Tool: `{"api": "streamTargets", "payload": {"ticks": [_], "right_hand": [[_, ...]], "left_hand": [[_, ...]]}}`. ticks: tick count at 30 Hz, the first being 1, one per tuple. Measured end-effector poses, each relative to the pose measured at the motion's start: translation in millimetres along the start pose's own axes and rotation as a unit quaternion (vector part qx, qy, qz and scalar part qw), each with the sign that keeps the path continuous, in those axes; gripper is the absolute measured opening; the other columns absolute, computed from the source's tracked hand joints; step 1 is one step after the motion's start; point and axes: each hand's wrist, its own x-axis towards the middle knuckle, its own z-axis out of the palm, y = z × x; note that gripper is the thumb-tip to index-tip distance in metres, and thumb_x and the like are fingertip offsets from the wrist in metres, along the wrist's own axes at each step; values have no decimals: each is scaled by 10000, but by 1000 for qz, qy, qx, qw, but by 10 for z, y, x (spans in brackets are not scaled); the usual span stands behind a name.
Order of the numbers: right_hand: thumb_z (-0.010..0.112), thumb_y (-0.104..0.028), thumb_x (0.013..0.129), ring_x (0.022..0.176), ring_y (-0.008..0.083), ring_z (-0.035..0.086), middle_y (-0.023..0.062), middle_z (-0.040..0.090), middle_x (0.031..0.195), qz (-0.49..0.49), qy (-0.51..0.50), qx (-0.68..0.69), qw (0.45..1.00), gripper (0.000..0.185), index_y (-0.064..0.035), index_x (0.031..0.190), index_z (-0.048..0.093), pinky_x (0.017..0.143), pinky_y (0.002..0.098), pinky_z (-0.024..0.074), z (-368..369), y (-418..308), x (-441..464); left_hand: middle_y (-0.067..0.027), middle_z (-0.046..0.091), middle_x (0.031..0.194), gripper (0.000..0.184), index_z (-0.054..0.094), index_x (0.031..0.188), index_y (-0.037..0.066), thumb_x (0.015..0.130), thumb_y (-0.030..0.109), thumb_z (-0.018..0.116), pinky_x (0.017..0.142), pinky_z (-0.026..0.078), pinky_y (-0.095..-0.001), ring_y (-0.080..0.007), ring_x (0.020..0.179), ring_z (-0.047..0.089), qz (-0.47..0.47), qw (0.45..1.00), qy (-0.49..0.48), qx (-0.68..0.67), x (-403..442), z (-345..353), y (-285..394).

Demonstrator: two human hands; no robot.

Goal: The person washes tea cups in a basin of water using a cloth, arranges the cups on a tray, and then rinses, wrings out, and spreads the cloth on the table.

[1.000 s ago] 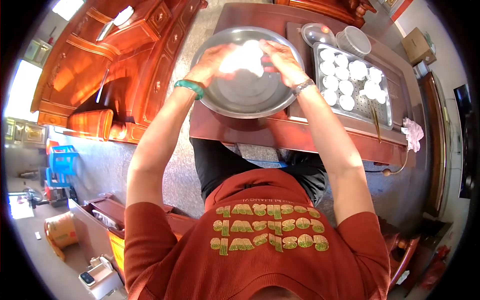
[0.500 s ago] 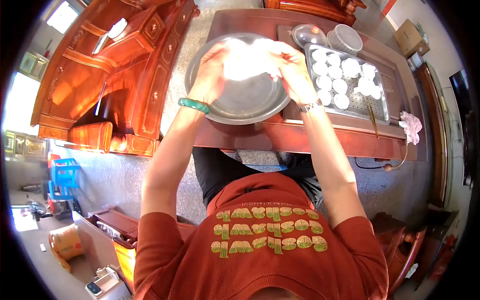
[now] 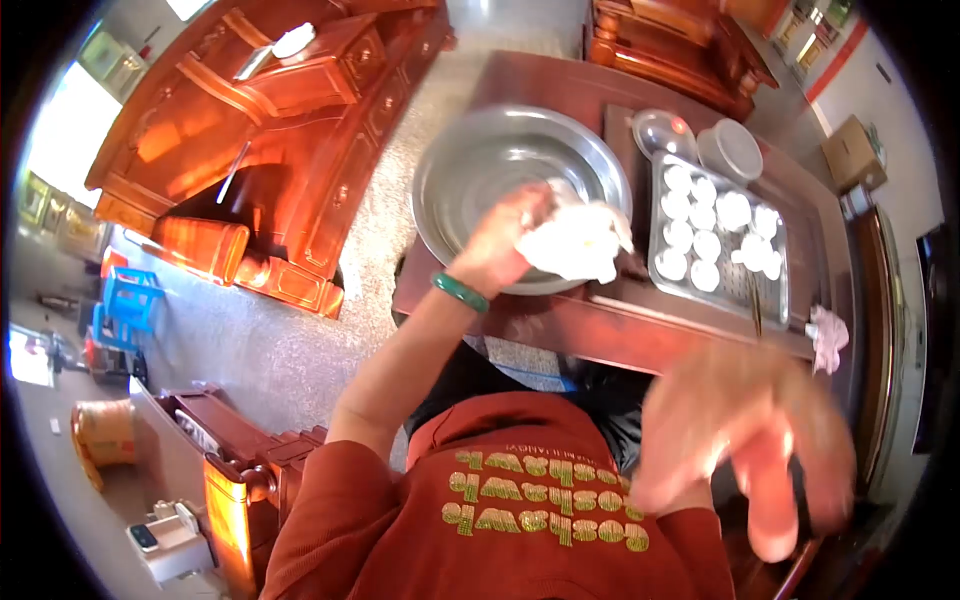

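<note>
A white, soft-looking lump [image 3: 578,240] is held in my left hand [image 3: 508,232], over the near right rim of a wide metal basin [image 3: 450,200]. A green bangle circles that wrist. Raised close to the camera at the lower right, my right hand [image 3: 750,435] is blurred, its fingers bent and apart with nothing visible in them. Right of the basin, a perforated metal tray [image 3: 720,287] bears several round white pieces [image 3: 706,245]. Thin sticks [image 3: 756,305] lie at the tray's near edge.
Behind the tray stand a clear plastic tub [image 3: 730,150] and a round lid [image 3: 662,133]. A pink cloth [image 3: 828,338] lies at the right end of the dark red table [image 3: 545,325]. Carved wooden furniture [image 3: 345,130] stands at the left, a wooden chair [image 3: 680,50] behind.
My right hand has left the white lump and come up toward the camera. My left hand has moved with the lump from over the basin's middle to its near right rim.
</note>
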Motion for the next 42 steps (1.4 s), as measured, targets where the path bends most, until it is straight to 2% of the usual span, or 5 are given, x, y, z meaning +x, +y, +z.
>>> {"api": "streamTargets", "payload": {"ticks": [7,21,24,30,42], "right_hand": [[694,-338,706,603,173,547,201,571,971,-172,-282,98,939,298,-266,990,640,497,243,380,361,-118,184],[602,-343,803,592,217,585,241,581,941,-20,-523,153,839,208,-235,976,645,487,245,395,156,-223,343],[532,-263,836,600,275,593,174,584,759,-77,-497,81,860,355,89,838,580,531,325,478,9,-14,246],[703,-187,690,786,179,561,94,592,855,28,88,-374,923,538,-2,1154,504,729,274,455,-598,601,283],[649,-21,745,766,120,579,40,598,825,135,139,-177,965,231,-32,961,570,724,251,475,-1166,572,-274]], "left_hand": [[-96,559,1001,232,491,1046,26,873,177,460,851,448,-343,-207,942,553,-35,992,-96,-78,-2,-112,14],[-58,566,980,249,519,1013,37,819,190,560,820,443,-306,-158,919,546,6,992,-107,-60,-103,-59,147],[-32,570,853,225,522,971,72,801,184,616,751,475,-298,-137,822,556,96,982,-149,-60,-104,-22,204],[-54,618,911,109,581,915,79,823,137,589,729,474,-269,-149,834,592,154,983,-102,-17,-313,351,196],[-36,604,864,96,559,921,53,857,117,528,669,484,-261,-119,777,585,142,971,-190,9,-251,719,56]]}}
